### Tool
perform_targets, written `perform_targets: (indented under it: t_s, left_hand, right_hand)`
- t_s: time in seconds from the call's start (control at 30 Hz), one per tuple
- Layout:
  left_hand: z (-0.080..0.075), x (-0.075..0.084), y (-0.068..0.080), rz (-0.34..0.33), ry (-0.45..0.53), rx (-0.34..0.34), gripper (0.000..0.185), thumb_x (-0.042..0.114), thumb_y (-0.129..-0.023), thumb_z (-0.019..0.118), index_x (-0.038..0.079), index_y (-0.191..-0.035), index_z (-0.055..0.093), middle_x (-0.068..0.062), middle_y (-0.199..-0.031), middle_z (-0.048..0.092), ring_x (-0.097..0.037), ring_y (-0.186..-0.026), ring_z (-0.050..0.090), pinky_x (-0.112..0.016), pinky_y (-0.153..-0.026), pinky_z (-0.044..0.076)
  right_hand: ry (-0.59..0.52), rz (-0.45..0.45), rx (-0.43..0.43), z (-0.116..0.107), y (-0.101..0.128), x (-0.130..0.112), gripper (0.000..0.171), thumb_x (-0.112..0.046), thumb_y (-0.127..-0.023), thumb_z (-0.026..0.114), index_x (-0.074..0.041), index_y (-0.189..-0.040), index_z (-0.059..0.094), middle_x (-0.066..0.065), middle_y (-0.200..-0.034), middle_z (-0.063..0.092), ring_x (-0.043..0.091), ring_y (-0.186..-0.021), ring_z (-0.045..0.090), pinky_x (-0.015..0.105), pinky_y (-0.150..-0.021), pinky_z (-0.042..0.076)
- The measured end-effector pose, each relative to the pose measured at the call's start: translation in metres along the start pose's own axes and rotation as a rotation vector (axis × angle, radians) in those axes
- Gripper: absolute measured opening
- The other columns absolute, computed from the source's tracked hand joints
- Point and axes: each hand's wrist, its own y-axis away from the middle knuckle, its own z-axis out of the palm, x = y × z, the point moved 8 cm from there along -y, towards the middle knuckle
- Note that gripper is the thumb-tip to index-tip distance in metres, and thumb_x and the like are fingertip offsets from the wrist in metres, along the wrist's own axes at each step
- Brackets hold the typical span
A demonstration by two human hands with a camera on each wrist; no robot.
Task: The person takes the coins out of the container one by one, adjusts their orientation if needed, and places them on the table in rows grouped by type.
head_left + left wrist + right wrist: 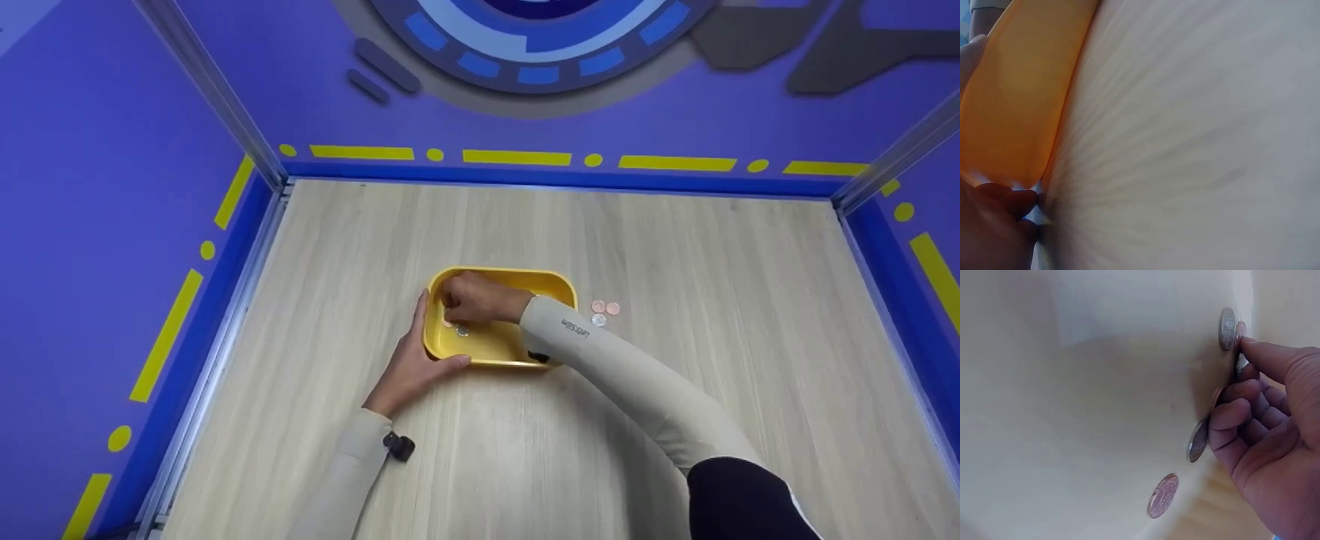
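1. Pinching a coin (1198,440) with curled fingers of right hand (474,297), inside yellow tray (517,278) at frame centre.
2. Lying on tray floor: further coins (1162,495), beside the fingertips.
3. Clasping tray's left rim with left hand (411,358), thumb and fingers wrapped round the corner.
4. Resting on wooden table (712,300), just right of tray: three loose coins (604,311).

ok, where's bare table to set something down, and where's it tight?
Free: the wide strip of table between the yellow tray and the back wall; the right side beyond the loose coins; the left side toward the rail. Crowded: inside the tray, where the right hand sits among coins, and its left edge, held by the left hand.
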Motion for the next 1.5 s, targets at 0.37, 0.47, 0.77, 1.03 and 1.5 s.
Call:
perform_targets:
  t_s: [0.37, 0.47, 0.77, 1.03, 1.5]
  left_hand:
    - [-0.001, 0.002, 0.000, -0.006, -0.003, 0.009, 0.139, 0.054, -0.083, 0.096, 0.026, -0.179, -0.001, -0.007, -0.163, 0.054, -0.018, -0.135, 0.060, -0.045, -0.118, 0.045]
    - [-0.001, 0.002, 0.000, -0.007, -0.007, 0.009, 0.140, 0.056, -0.082, 0.095, 0.026, -0.179, -0.001, -0.008, -0.162, 0.054, -0.018, -0.135, 0.060, -0.044, -0.118, 0.044]
    - [0.000, 0.001, 0.000, -0.010, -0.002, 0.011, 0.140, 0.056, -0.082, 0.095, 0.027, -0.179, 0.000, -0.007, -0.163, 0.053, -0.020, -0.136, 0.060, -0.045, -0.118, 0.044]
    - [0.001, 0.002, 0.000, -0.006, -0.006, 0.004, 0.139, 0.056, -0.083, 0.095, 0.027, -0.179, -0.001, -0.008, -0.163, 0.053, -0.020, -0.137, 0.060, -0.045, -0.119, 0.044]
    - [0.000, 0.001, 0.000, 0.018, 0.017, -0.001, 0.138, 0.053, -0.084, 0.095, 0.025, -0.179, 0.000, -0.008, -0.169, 0.047, -0.021, -0.146, 0.054, -0.047, -0.123, 0.040]
  right_hand:
    - [0.036, -0.043, -0.038, -0.004, 0.006, -0.001, 0.016, -0.011, -0.104, 0.077, 0.001, -0.115, 0.075, 0.008, -0.096, 0.070, 0.018, -0.083, 0.057, 0.029, -0.078, 0.049]
    - [0.029, -0.031, -0.046, -0.003, 0.006, -0.001, 0.013, -0.009, -0.102, 0.078, 0.000, -0.111, 0.075, 0.007, -0.094, 0.070, 0.016, -0.081, 0.057, 0.028, -0.076, 0.048]
    - [0.006, 0.006, -0.058, 0.000, 0.007, 0.000, 0.020, -0.008, -0.100, 0.079, -0.002, -0.119, 0.075, 0.007, -0.104, 0.072, 0.017, -0.087, 0.059, 0.029, -0.079, 0.050]
    - [0.036, 0.043, -0.095, 0.000, 0.007, -0.002, 0.019, -0.009, -0.101, 0.079, -0.004, -0.119, 0.075, 0.005, -0.101, 0.070, 0.017, -0.083, 0.060, 0.026, -0.074, 0.049]
    - [0.052, -0.018, -0.060, -0.004, 0.012, -0.011, 0.010, -0.008, -0.100, 0.078, -0.004, -0.108, 0.074, 0.000, -0.089, 0.065, 0.015, -0.079, 0.059, 0.025, -0.071, 0.047]
